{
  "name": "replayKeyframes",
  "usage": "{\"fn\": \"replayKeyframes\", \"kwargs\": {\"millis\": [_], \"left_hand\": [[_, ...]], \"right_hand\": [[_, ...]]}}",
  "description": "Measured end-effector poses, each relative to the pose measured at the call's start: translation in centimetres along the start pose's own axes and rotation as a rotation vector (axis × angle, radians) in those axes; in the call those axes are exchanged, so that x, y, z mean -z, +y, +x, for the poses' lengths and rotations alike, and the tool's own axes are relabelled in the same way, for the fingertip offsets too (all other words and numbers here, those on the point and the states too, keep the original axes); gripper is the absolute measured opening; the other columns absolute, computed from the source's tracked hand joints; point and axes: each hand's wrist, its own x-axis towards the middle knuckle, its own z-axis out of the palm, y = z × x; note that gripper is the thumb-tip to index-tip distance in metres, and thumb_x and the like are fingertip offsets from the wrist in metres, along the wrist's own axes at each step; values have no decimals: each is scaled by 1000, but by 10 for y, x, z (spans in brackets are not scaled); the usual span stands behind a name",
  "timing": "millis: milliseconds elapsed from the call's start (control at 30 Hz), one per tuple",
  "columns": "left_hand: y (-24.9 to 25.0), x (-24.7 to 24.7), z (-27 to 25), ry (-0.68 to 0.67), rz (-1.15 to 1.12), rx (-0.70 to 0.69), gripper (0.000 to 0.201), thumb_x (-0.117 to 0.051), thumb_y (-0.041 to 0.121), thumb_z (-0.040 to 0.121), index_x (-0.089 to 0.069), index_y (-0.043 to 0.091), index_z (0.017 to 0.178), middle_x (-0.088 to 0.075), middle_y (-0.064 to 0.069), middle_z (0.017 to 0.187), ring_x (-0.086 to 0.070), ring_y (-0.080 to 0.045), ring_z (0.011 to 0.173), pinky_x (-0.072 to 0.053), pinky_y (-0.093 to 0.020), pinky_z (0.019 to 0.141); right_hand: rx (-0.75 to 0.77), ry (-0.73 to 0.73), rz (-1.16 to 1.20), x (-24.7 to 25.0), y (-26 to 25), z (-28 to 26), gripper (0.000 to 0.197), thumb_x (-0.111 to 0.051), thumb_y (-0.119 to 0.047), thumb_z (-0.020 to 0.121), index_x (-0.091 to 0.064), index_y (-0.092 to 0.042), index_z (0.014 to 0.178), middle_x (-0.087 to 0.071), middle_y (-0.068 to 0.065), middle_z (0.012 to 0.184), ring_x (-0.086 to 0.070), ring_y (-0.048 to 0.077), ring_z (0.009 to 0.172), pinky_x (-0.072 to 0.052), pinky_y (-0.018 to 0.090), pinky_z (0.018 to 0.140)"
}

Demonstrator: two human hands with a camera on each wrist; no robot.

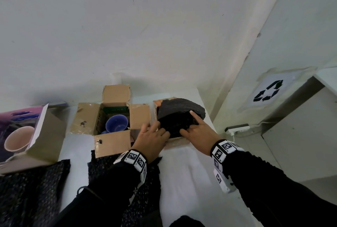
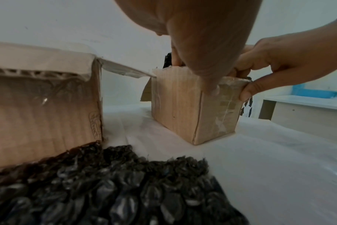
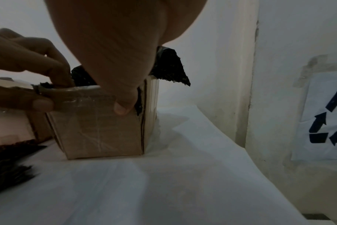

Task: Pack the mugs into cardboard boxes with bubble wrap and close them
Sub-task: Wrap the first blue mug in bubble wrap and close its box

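Observation:
A small cardboard box [image 1: 175,144] [image 2: 175,106] [image 3: 98,124] stands on the white table at the right. Black bubble wrap [image 1: 180,115] [image 3: 169,70] fills it and sticks up over the far rim; what lies under the wrap is hidden. My left hand [image 1: 155,132] [image 2: 194,76] grips the box's near left rim, thumb outside on the front wall and fingers tucked inside against the wrap. My right hand [image 1: 189,124] [image 3: 121,91] grips the near right rim the same way, its index finger stretched over the wrap.
An open cardboard box [image 1: 113,144] left of my hands holds a blue mug [image 1: 116,123]. Further left, a printed box [image 1: 49,135] holds a pink mug [image 1: 18,138]. Black bubble wrap sheets [image 1: 31,190] [image 2: 106,190] lie near me. The table ends just right of the small box, by a recycling sign [image 1: 268,91].

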Motion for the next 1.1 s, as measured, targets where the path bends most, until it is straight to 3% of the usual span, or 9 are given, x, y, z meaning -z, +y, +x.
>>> {"fn": "replayKeyframes", "kwargs": {"millis": [100,200,267,367,533,633,733,933,1100], "left_hand": [[-1,5,3,-21,-16,57,33,-62,46,71,-54,22,93,-66,5,78,-51,-25,95,-28,-45,83],[-4,15,10,30,-117,109,37,-45,59,79,-56,26,91,-65,5,72,-52,-22,90,-28,-42,84],[-11,19,15,79,-258,211,38,-36,59,88,-54,27,83,-61,6,72,-51,-20,84,-34,-39,80],[-25,21,29,158,-435,435,38,-32,55,94,-52,24,83,-56,4,81,-50,-20,83,-42,-39,80],[-39,17,54,177,-744,723,50,-36,61,92,-50,19,115,-72,-2,82,-67,-24,86,-46,-46,93],[-42,12,62,146,-699,740,51,-46,61,89,-41,28,128,-73,1,85,-67,-22,89,-44,-43,96],[-42,12,61,190,-758,754,39,-65,42,82,-46,41,115,-69,6,88,-66,-17,78,-52,-40,84],[-36,4,51,64,-482,585,22,-65,29,87,-69,26,108,-61,-2,103,-54,-22,98,-27,-22,80],[-27,8,54,27,-142,366,28,-54,41,91,-74,22,89,-58,-1,106,-46,-26,101,-32,-37,83]], "right_hand": [[31,-5,56,-2,1,1,21,-59,-5,67,-55,-15,86,-42,-4,46,-50,20,49,-27,53,115],[-43,73,309,-1,5,-2,25,-67,-35,76,-56,-20,92,-59,-4,72,-58,20,77,-43,46,101],[-262,228,528,7,10,-4,28,-61,-45,84,-57,-18,93,-59,-2,87,-54,21,86,-46,39,80],[-711,392,578,13,22,0,31,-53,-45,91,-55,-15,100,-59,3,95,-54,26,89,-46,37,74],[-1270,135,1173,19,38,29,48,-51,-50,94,-41,-17,127,-57,-3,87,-60,29,97,-42,33,77],[-1154,279,1206,13,40,45,29,-65,-19,88,-53,-17,114,-60,-3,96,-60,22,97,-40,23,78],[-965,414,1145,8,35,55,35,-66,-2,81,-55,-22,107,-63,-5,96,-61,16,88,-44,20,75],[-699,222,693,-7,32,59,31,-73,-14,77,-59,-23,104,-58,4,97,-53,26,91,-46,37,76],[-521,193,272,-14,27,55,17,-72,-20,67,-64,-17,82,-53,5,115,-45,29,104,-37,38,80]]}}
